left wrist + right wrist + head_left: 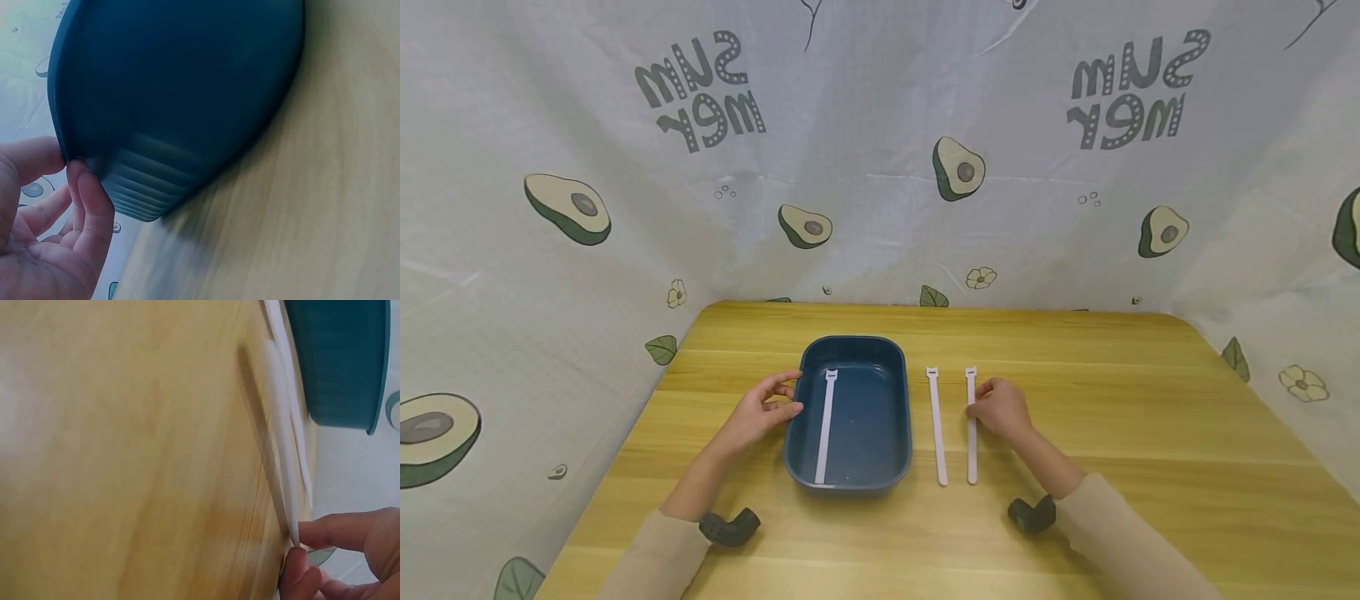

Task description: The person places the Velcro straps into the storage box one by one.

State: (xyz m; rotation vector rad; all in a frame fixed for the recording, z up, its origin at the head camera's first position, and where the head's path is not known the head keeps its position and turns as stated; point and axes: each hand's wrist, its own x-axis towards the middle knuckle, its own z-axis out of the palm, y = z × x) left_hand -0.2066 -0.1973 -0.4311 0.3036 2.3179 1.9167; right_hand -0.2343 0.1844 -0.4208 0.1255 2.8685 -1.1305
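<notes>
A dark blue rectangular bin (872, 433) with rounded corners stands on the table. My left hand (765, 410) pinches its left rim between thumb and fingers, as the left wrist view also shows. Inside the bin, toward its left side, lies one white cable strap (825, 425) with a slotted head. To the right of the bin my right hand (1002, 408) pinches another white cable strap (284, 425) near its middle. In the right wrist view that strap's near end is raised off the wood, with a shadow beside it. A third cable strap (937, 425) lies between the bin and the held one.
The wooden table (1112, 392) reaches back to a white curtain (865, 150) printed with avocados and letters. Each wrist wears a dark camera mount, the left mount (730, 528) and the right mount (1032, 515) both over the table's front part.
</notes>
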